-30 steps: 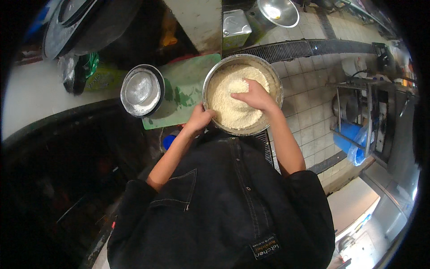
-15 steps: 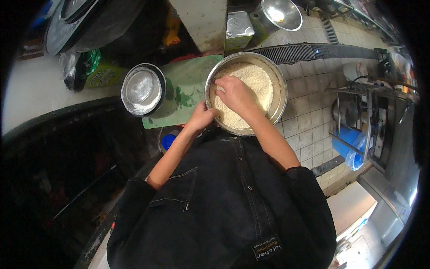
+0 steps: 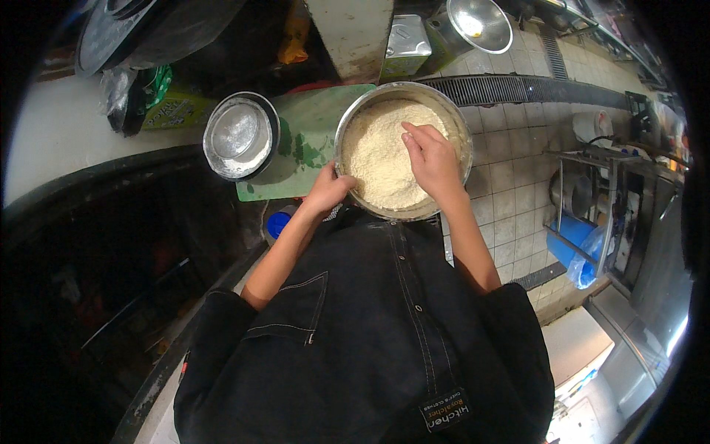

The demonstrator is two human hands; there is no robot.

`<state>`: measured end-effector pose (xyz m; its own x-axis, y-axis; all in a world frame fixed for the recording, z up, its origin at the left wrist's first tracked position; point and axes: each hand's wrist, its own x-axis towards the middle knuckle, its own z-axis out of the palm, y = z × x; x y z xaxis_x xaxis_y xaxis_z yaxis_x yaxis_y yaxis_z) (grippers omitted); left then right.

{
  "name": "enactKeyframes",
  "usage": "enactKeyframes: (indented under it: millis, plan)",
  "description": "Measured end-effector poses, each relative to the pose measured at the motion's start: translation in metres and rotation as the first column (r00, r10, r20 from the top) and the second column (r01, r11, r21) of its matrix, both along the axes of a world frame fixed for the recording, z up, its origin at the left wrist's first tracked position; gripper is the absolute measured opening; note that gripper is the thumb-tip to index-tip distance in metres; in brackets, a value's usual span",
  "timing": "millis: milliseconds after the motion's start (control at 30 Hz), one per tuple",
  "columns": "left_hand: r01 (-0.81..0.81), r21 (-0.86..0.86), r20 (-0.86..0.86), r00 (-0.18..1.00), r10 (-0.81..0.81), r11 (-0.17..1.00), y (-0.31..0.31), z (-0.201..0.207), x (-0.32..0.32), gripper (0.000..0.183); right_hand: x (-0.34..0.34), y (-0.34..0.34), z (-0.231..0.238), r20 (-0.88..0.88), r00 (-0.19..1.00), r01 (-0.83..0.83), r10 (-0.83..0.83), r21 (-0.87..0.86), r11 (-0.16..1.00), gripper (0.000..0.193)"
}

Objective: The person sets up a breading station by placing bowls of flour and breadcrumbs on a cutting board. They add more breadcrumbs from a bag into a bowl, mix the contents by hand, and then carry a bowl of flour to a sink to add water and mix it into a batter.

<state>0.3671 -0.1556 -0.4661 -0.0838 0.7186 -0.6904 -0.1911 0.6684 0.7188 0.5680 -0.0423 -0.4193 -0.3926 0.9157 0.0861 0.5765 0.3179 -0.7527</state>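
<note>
A wide metal bowl (image 3: 462, 132) stands in front of me, filled with pale yellow crumbs (image 3: 376, 152). My left hand (image 3: 329, 190) grips its near left rim, thumb over the edge and the other fingers partly hidden outside. Over the right part of the crumbs is my right hand (image 3: 435, 161), its thumb and fingers stretched toward the far left and slightly apart. Nothing shows between them. Left of the bowl, a green cutting board (image 3: 307, 122) bears a dark-rimmed bowl (image 3: 275, 120) with a flour-dusted round metal sieve or lid (image 3: 238, 137) in it.
Behind the bowl stand a square tin (image 3: 407, 44) and a metal colander or basin (image 3: 481, 26). A metal rack (image 3: 599, 159) and a blue bin (image 3: 569, 240) are at the right, on the tiled floor (image 3: 503, 170). A blue lid (image 3: 279, 223) lies below the board.
My right hand has moved from the bowl's left side to its right, and its fingers have straightened. My left hand stays on the rim. The whole view has shifted slightly.
</note>
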Motion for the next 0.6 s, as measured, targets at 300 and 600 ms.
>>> enactKeyframes:
  millis: [300,600]
  plan:
    - [-0.118,0.028,0.052,0.992,0.116,0.993,-0.014,-0.006,0.003,0.053,0.004,-0.003,0.019,-0.064,0.995,0.065,-0.070,-0.083,0.994,0.019]
    - [-0.099,0.008,0.050,0.994,0.099,0.995,-0.037,-0.049,-0.010,0.054,-0.020,-0.027,-0.011,-0.040,0.996,-0.083,0.083,0.015,0.996,0.022]
